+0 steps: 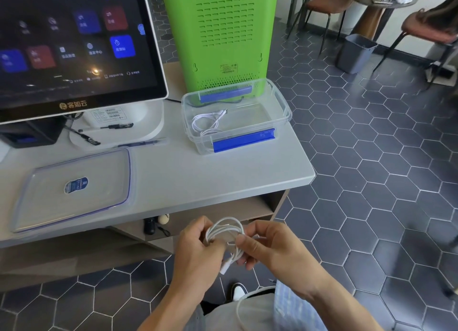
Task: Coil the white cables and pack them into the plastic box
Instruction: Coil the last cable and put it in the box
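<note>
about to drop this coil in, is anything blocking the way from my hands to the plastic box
Nothing visible does. The coiled white cable is held between the left hand and right hand below the table edge. The plastic box is open, its lid lying apart on the table. One cable already lies inside.

The plastic box (pixel 282 110) is clear, glossy plastic with opaque blue plastic clips; its lid (pixel 74 189) is the same clear plastic, smooth, with a blue seal line and a paper-like label; the white cable in the box (pixel 207 124) and the coiled cable (pixel 224 231) held by both hands have a smooth, rubbery plastic sheath; the worktop (pixel 173 172) is matt, pale grey and smooth; the monitor (pixel 74 46) has a glossy, reflective screen in a white plastic frame; the green housing (pixel 223 28) is matt plastic with vent slots; the floor (pixel 371 182) is matt dark hexagonal tile with pale grout.
</note>
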